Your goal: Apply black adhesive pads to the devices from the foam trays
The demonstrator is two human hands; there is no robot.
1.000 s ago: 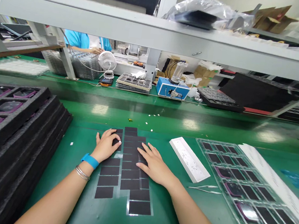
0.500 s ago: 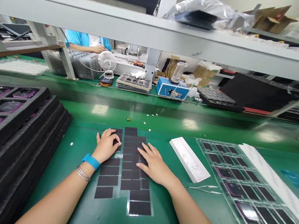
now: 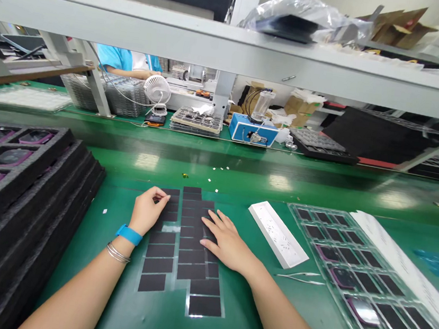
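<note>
Matte black rectangular pads (image 3: 190, 257) lie flat in close-set rows on a glossy clear backing sheet (image 3: 186, 310), which rests on the green surface (image 3: 114, 301). They form roughly three columns running from near to far, the right one reaching closest to the near side. Most pads sit edge to edge, separated by thin pale lines. A small pale gap (image 3: 171, 228) breaks the left column, and the far pads are partly hidden.
</note>
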